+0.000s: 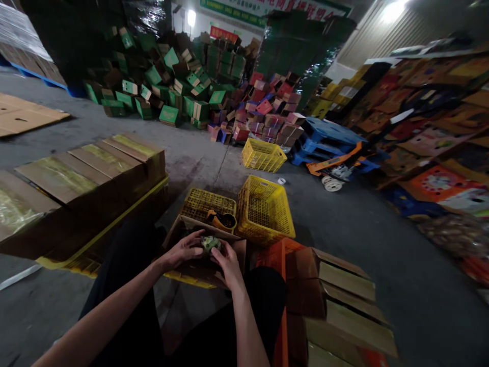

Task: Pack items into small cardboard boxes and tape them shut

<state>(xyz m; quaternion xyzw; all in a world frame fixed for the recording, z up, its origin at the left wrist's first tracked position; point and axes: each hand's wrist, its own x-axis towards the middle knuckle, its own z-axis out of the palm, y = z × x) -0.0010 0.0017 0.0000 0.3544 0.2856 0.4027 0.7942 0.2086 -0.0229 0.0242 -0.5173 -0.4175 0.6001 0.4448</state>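
Note:
Between my two hands is a small, roundish, mottled green thing; its kind is too blurred to name. My left hand grips it from the left with bent fingers. From the right, the thumb and fingers of my right hand press against it. Both hands are over an open cardboard box between my knees, whose inside is dark and mostly hidden by them. Just beyond the box, an orange and black tape dispenser lies on an upturned-looking yellow crate.
An open yellow crate stands ahead, with another yellow crate farther off. Taped cartons stand at left; more cartons sit by an orange crate at right. A pallet jack and blue pallets are beyond.

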